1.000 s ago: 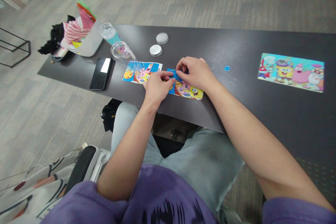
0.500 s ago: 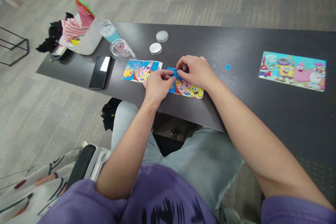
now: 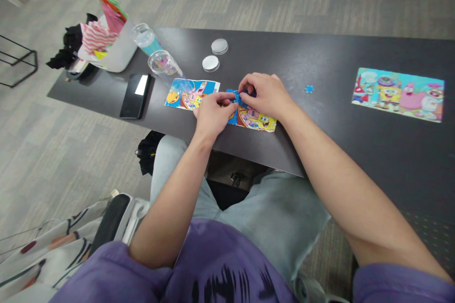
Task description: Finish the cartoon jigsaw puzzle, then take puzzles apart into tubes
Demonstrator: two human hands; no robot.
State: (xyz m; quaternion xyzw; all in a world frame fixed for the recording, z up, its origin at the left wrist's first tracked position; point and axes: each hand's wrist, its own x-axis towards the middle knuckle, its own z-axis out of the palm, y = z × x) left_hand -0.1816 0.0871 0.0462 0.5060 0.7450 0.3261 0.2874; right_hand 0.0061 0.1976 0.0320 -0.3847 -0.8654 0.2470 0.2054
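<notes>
White bin (image 3: 122, 54) on the far left of the table (image 3: 337, 137) is pretty stuffed: pink/white striped stuff (image 3: 97, 39), pink, orange + green sheets (image 3: 113, 15) poking out the top, plus a bit of yellow. Next to it, 2 clear jars, lids off. Far jar (image 3: 145, 39) shows a teal band low down, near jar (image 3: 164, 62) has some pink; can't tell if that's contents or label tbh. 2 round lids, far lid (image 3: 219, 46) and near lid (image 3: 211, 63), lie flat close by.

Hands: L hand (image 3: 213, 112) and R hand (image 3: 266, 97) meet over the puzzle (image 3: 258, 122), which is flat near the table's front edge. L palm down, index pointing R, thumb just below it. R wrist bent in, fingers curled, thumb + index tips close tog. at the blue top L part. Can't tell if either is pinching a pc or just pressing.

Loose blue pc (image 3: 309, 89) off to the R, well apart. Finished-looking puzzle (image 3: 398, 94) at far R.

Branding: SpongeBob art on the puzzle, the other one and the sheet (image 3: 188, 94) by L hand. Any txt is too small/blurry 2 read. Phone (image 3: 133, 97) L of the sheet, no logo I can make out.
</notes>
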